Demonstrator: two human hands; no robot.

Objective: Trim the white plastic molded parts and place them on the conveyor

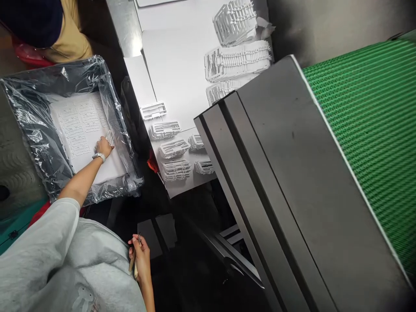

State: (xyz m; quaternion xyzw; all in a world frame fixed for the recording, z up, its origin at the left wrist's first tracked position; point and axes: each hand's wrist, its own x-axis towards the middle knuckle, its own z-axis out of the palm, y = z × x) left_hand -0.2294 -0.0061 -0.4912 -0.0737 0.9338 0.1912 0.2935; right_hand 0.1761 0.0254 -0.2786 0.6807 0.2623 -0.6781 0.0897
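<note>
My left hand [104,146] reaches into the plastic-lined bin [27,117]. Its fingers are closed on a white plastic frame [110,138], just over the white sheet [107,169] inside. Rows of similar white plastic frames [76,125] lie on that sheet. Close to my body, my right hand [141,255] is closed round a small pair of nippers [135,269] with tan handles and a dark tip pointing up; the fingers partly hide it.
A white-covered table [175,78] bears small stacks of white frames [175,169] near its front edge and larger stacks [237,60] further back. The metal housing [279,164] of a green conveyor belt [367,121] fills the right side. Another person's tan-clothed leg [69,39] is behind the bin.
</note>
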